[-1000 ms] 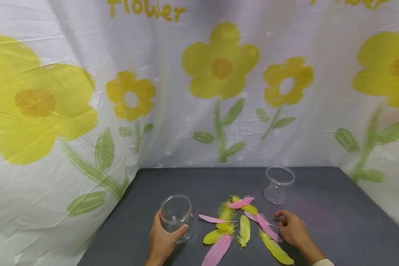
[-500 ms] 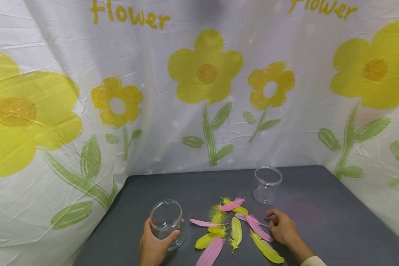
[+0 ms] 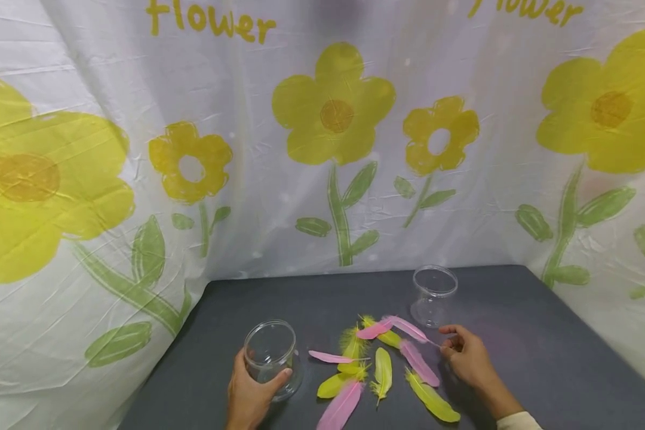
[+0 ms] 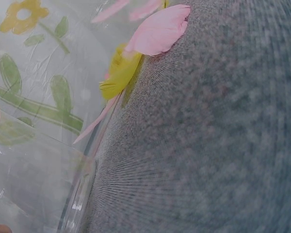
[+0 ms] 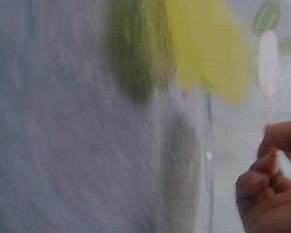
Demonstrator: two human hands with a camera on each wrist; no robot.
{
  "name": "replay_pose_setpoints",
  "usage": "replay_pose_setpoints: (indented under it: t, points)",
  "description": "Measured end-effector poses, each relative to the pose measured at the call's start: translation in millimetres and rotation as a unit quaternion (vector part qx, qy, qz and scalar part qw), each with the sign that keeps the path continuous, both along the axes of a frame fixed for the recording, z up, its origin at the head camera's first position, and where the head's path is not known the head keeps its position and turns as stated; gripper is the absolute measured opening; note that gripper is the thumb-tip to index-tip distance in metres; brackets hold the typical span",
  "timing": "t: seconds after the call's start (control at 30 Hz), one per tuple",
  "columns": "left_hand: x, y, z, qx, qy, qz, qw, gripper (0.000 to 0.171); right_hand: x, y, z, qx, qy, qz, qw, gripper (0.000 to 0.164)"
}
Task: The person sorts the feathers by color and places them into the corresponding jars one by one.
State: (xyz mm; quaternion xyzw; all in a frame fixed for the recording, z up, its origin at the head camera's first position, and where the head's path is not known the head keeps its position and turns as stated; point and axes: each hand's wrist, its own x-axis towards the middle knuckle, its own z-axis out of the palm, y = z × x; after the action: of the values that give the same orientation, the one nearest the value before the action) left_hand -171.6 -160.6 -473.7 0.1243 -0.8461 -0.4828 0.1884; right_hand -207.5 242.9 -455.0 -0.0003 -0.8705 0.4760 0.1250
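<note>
My left hand (image 3: 251, 388) grips a clear plastic jar (image 3: 271, 358) around its side, thumb to the front; the jar stands upright on the dark table. In the left wrist view the jar's clear wall (image 4: 34, 184) fills the lower left. My right hand (image 3: 470, 355) pinches the quill of a pink feather (image 3: 408, 328), whose vane points left over the pile. The right wrist view shows that hand (image 5: 271, 189) with the pink feather (image 5: 268, 63) standing up from its fingertips. Several pink and yellow feathers lie between the hands, including a yellow feather (image 3: 383, 371) and a pink feather (image 3: 419, 362).
A second clear jar (image 3: 434, 298) stands upright farther back on the right. The dark tabletop (image 3: 543, 358) ends at a white curtain (image 3: 269, 239) printed with yellow flowers. A pink feather (image 3: 341, 406) and a yellow feather (image 3: 432, 395) lie near the front.
The right hand has moved up and away with the pinched pink feather, which has come off the pink feather under it. The left hand keeps its hold on the jar. The view has shifted slightly.
</note>
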Motion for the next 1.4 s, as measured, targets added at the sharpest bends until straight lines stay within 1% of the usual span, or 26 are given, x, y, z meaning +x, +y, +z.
replay_pose_setpoints:
  t: [0.13,0.23,0.37,0.47,0.6,0.8,0.93,1.03,1.13,1.27,1.4]
  points:
    - [3.0,0,-1.7,0.006,0.01,-0.007,0.9999,0.107,1.3,4,13.2,-0.007,0.022,0.007,1.0,0.032]
    - [4.9,0,-2.4,0.01,0.019,-0.011,0.9997,0.106,1.6,3,23.7,-0.009,0.046,0.017,0.999,0.031]
    - [8.1,-2,-4.3,0.015,0.031,-0.01,0.9994,0.104,0.2,-4,37.4,0.001,0.066,0.046,0.997,0.029]
    - [10.1,-2,-5.6,0.014,0.034,-0.009,0.9993,0.104,-1.5,-13,48.0,-0.003,0.064,0.073,0.995,0.029]
    - [9.9,1,-6.1,0.007,0.034,-0.015,0.9993,0.104,-3.8,-26,62.3,-0.008,0.047,0.105,0.993,0.029]
    - [3.8,2,-3.0,0.012,0.043,-0.015,0.9989,0.102,-12.5,-51,82.8,-0.001,0.043,0.159,0.986,0.028]
    - [0.1,1,-0.5,0.012,0.052,-0.019,0.9984,0.103,-19.6,-68,93.6,-0.009,0.036,0.196,0.98,0.028]
    - [-0.5,1,-0.2,0.009,0.051,-0.022,0.9984,0.103,-23.0,-81,98.2,-0.018,0.026,0.223,0.974,0.028]
    - [1.1,1,-2.1,0.008,0.049,-0.017,0.9986,0.103,-25.1,-96,100.7,-0.017,0.023,0.253,0.967,0.027]
    - [2.7,1,-2.4,0.011,0.045,-0.015,0.9988,0.102,-27.1,-118,106.3,0.01,0.025,0.285,0.958,0.026]
    - [-0.6,2,1.8,0.011,0.04,-0.021,0.9989,0.104,-28.1,-139,114.3,0.036,0.012,0.297,0.954,0.027]
